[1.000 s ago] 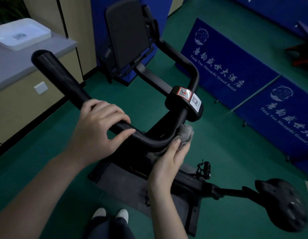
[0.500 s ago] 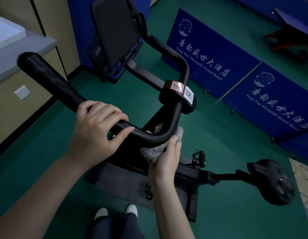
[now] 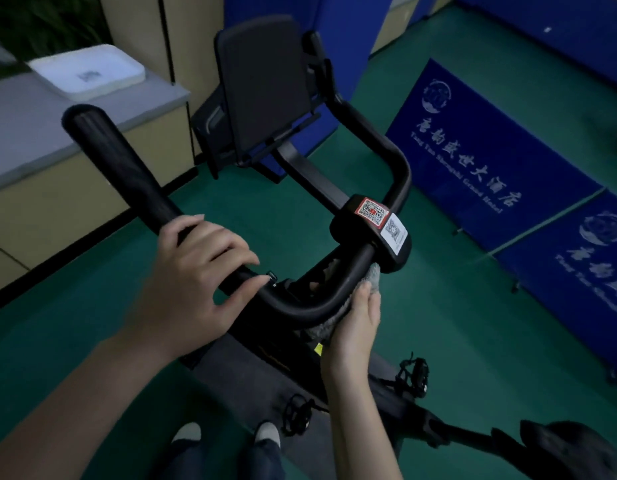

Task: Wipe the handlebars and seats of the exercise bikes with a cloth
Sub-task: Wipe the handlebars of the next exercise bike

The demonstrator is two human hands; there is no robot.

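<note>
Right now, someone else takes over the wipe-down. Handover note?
Left hand grips the left arm of the handlebar, steadying it.
Right hand holds the grey cloth against the bar's curved bend, just below the clamp with QR stickers.
Done: cannot tell how much has been wiped.
Left: the far right arm, the seat at lower right, then other bikes.

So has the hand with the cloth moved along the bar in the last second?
Yes. The right hand slid the cloth down the handlebar away from the QR-sticker clamp, then back up to just under it.
</note>
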